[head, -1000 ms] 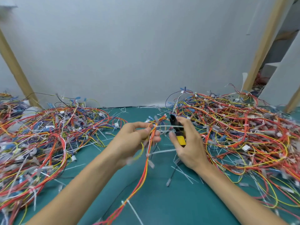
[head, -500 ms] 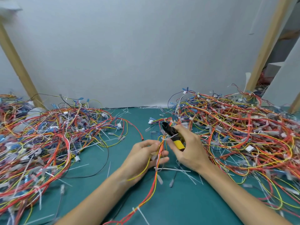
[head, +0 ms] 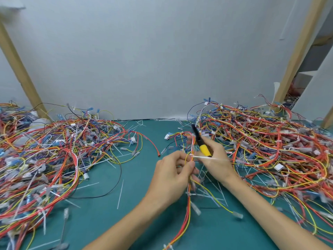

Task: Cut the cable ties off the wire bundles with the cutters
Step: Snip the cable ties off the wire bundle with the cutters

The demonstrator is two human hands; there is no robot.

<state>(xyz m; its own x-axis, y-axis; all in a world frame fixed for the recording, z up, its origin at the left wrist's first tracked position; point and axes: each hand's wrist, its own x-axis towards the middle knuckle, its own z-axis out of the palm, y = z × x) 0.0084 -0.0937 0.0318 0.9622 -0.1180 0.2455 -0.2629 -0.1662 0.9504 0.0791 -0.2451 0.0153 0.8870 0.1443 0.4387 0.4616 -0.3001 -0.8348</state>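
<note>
Left hand (head: 173, 175) pinches a wire bundle (head: 188, 204) between thumb and fingers over the middle of the green worktop (head: 100, 213). A white cable tie (head: 198, 156) on it sticks out toward 3 o'clock. Right hand (head: 214, 159), just beside at 2 o'clock, grips the yellow-handled cutters (head: 199, 139), tip pointing to 11 o'clock. A tangled wire heap (head: 54, 150) lies at 9 o'clock, a second heap (head: 270, 141) at 3 o'clock.

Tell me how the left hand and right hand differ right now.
The left hand pinches the wire bundle just below a white cable tie; the right hand grips the yellow-handled cutters. The left sits nearer the camera, the right farther back. Both are over the green mat.
</note>
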